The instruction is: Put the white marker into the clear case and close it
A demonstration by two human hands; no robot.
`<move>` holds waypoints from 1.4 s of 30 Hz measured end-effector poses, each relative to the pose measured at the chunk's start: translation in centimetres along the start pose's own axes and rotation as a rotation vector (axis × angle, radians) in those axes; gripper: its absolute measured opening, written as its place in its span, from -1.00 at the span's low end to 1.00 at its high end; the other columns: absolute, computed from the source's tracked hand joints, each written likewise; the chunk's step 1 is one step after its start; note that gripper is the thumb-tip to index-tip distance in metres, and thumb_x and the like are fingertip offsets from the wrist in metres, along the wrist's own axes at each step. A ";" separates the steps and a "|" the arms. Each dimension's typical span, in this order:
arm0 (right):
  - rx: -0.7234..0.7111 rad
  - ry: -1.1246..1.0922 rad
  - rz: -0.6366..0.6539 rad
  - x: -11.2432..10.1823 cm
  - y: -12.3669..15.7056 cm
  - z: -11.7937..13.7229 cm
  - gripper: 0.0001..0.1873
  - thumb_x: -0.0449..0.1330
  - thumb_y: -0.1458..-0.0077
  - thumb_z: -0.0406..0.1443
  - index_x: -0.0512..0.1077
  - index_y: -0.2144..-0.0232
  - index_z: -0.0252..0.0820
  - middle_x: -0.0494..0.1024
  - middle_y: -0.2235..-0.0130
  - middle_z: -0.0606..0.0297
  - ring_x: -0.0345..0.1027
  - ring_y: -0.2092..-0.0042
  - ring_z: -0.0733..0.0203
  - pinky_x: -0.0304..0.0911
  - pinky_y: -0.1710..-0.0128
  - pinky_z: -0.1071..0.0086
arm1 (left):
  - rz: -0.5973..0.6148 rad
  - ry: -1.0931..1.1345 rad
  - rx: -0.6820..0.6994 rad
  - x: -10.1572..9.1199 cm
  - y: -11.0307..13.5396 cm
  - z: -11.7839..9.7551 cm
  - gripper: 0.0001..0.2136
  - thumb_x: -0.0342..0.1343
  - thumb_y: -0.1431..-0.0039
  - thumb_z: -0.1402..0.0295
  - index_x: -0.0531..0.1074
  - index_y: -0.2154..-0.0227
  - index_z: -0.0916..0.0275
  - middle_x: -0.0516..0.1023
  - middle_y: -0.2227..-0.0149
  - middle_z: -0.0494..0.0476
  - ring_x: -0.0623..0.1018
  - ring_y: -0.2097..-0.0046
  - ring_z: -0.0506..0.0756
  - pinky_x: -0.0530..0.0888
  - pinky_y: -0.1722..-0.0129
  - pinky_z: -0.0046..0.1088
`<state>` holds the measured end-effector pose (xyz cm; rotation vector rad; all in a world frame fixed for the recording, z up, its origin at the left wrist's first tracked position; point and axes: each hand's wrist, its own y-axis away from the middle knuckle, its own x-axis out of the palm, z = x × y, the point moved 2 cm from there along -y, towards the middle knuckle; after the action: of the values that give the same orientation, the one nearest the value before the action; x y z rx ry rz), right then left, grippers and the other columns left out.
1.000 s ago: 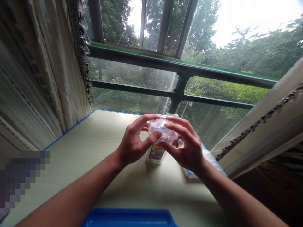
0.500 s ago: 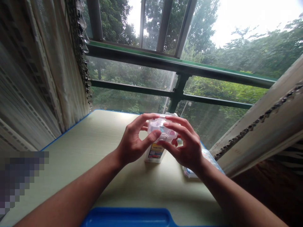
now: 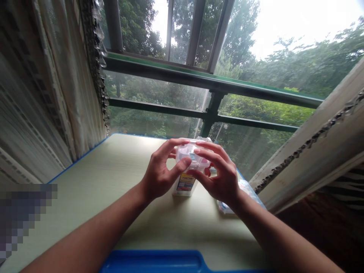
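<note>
yellow-and-blue label (image 3: 186, 182) on the white container (image 3: 178, 191), print too blurred to read, no other text legible

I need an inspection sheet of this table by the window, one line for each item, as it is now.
Surface: pale table with a blue edge.
Job's things: small clear box with coloured pieces inside, held just above a white labelled container; whether they touch cannot be told.
Clutter: clear packet beside the right wrist; blue tray at the near edge.
Grippers: left hand and right hand both grip the clear box, fingers on its top and sides.
Cables: nothing seen.
Surroundings: window with a green frame, trees outside; curtain on the left.
</note>
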<state>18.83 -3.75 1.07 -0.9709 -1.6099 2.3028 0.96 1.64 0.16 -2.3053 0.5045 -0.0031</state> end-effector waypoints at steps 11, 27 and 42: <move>-0.034 0.026 -0.019 0.1 0.0 0.0 -0.52 0.44 -0.12 -0.28 0.48 -0.09 -0.04 0.55 -0.11 0.03 0.51 -0.11 -0.10 0.53 0.46 0.34 | -0.045 -0.018 0.068 0.3 0.2 0.6 -0.68 0.19 -0.31 0.20 0.45 -0.07 0.15 0.56 -0.08 0.24 0.61 -0.01 0.21 0.57 0.04 -0.24; -0.028 0.056 -0.020 0.5 0.7 0.2 -0.41 0.37 -0.15 -0.32 0.38 -0.21 -0.04 0.42 -0.24 -0.07 0.49 -0.10 -0.10 0.46 0.56 0.41 | -0.080 -0.472 0.325 0.0 1.5 0.0 -0.61 0.17 -0.34 0.25 0.40 -0.20 0.04 0.22 -0.32 0.32 0.39 -0.28 0.32 0.64 0.14 -0.29; -0.083 0.105 -0.027 0.2 0.4 0.3 -0.55 0.33 -0.22 -0.27 0.41 -0.14 -0.01 0.54 -0.14 0.02 0.45 -0.21 -0.15 0.47 -0.14 -0.17 | -0.075 -0.538 0.503 0.2 0.9 0.3 -0.62 0.16 -0.30 0.25 0.36 -0.15 0.12 0.30 -0.25 0.38 0.46 -0.20 0.32 0.65 0.15 -0.20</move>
<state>18.59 -4.08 0.73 -1.0620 -1.6766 2.1448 0.86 1.22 -0.74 -1.7316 0.1162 0.3985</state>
